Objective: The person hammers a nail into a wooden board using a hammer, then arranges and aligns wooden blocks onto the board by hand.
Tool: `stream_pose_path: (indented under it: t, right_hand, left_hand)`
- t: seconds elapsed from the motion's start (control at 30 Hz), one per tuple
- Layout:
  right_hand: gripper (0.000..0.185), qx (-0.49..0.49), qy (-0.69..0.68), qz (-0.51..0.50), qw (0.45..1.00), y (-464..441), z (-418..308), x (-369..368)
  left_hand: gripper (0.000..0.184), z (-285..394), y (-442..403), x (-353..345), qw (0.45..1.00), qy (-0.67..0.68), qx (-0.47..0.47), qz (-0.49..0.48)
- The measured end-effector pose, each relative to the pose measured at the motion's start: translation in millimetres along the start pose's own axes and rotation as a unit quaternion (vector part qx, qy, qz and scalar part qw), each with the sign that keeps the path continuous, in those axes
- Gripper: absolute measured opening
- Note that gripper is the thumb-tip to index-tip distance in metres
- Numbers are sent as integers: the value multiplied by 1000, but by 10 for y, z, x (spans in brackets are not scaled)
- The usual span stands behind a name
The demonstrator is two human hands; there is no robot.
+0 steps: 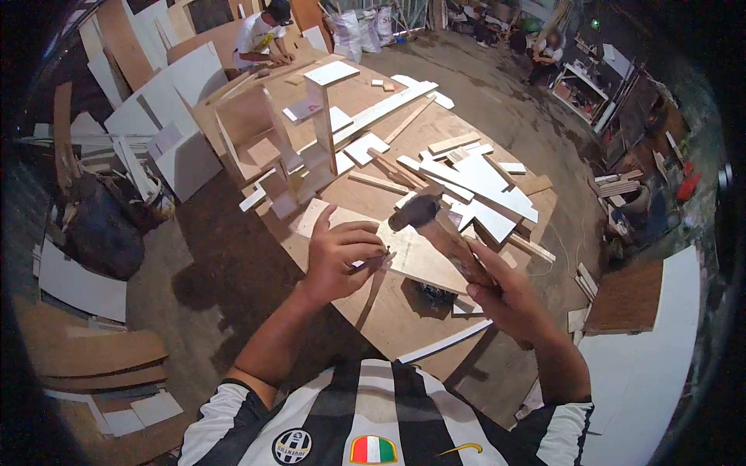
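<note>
Gripping the hammer: my right hand [509,295], right of centre, wraps its fingers round the handle; the hammer [451,245] is raised, its head apart from the nail.
Pinching the nail: my left hand [340,260], at mid-frame, brings thumb and forefinger together on what looks like a nail [388,250], other fingers spread.
Board: a pale board [423,262] lies flat at centre under the nail and hammer.
Nail progress: the board is laid and the nail placed, I judge; its head stands above the wood, so driving is left. Whether its tip has bitten, I cannot tell.
Table: the tabletop [392,322] runs toward the upper left, with white offcuts [482,182] right of centre.
Box frame: an open wooden box [252,124] stands upper left, apart from my board.
Co-worker: a person [256,39] leans over the table's far end, upper left.
</note>
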State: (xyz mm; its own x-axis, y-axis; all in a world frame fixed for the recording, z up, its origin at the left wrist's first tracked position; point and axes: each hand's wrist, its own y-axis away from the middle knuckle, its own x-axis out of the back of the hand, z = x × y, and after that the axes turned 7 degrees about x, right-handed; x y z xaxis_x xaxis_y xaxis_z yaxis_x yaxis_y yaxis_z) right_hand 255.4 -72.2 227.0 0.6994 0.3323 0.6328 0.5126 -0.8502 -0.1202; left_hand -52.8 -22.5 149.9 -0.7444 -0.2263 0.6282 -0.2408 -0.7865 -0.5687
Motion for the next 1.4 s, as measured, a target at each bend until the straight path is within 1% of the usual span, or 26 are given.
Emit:
stream_pose_path:
  t: [0.03,0.07,0.13,0.23,0.37,0.47,0.53,0.67,0.73,0.77,0.83,0.87,0.93,0.97,1.03,1.07,1.13,1.17,1.23,1.37,1.4]
  right_hand:
    - [74,8,11,-10,1000,29,-28,43]
    - [74,7,12,-13,1000,41,-55,61]
    - [74,29,59,-51,997,81,-96,102]
    - [74,27,74,-75,994,116,-173,132]
    - [75,32,68,-77,994,92,-219,116]
    - [76,41,61,-59,996,70,-244,111]
    - [76,84,83,-60,991,45,-196,93]
    - [73,64,136,-87,985,5,-305,134]
    - [73,76,112,-35,990,36,-325,139]
    - [73,76,112,-36,990,29,-315,140]
    - [77,108,167,-96,975,7,-291,140]
    - [77,107,167,-96,975,1,-303,135]
    - [73,85,134,-52,986,-5,-339,116]
    - [73,85,134,-51,986,8,-335,116]
    - [73,128,139,-4,982,31,-327,117]
    - [73,128,139,-4,982,24,-339,117]
    - [73,72,178,-90,977,10,-364,124]
    - [73,72,178,-90,977,16,-332,132]
    - [75,133,138,-41,981,26,-247,138]
    - [74,98,150,-53,982,12,-327,167]
    - [73,73,149,-87,982,-10,-331,165]
  left_hand:
    - [15,3,5,-8,1000,8,-12,-1]
    - [15,-10,11,-11,1000,9,-10,0]
    - [14,-10,11,-27,1000,7,-23,12]
    - [12,-47,13,-3,1000,5,-25,10]
    - [12,-84,15,30,1000,9,-24,10]
    - [11,-79,12,30,1000,17,-24,7]
    - [11,-69,15,33,999,12,-31,8]
    - [12,-86,13,34,1000,7,-28,0]
    - [13,-76,16,29,1000,6,-28,5]
    - [13,-77,17,22,1000,6,-27,5]
    - [13,-85,12,12,1000,5,-28,12]
    - [13,-81,10,13,1000,5,-28,11]
    - [13,-74,2,13,1000,7,-26,1]
    - [13,-76,1,14,1000,7,-26,1]
    - [13,-86,6,19,1000,2,-20,-2]
    - [13,-92,9,22,1000,2,-20,-3]
    - [12,-100,5,16,1000,2,-23,-1]
    - [12,-96,-3,14,1000,3,-24,-1]
    - [12,-87,1,23,1000,4,-29,1]
    - [11,-116,13,10,999,8,-31,7]
    - [11,-135,8,21,999,3,-39,-5]
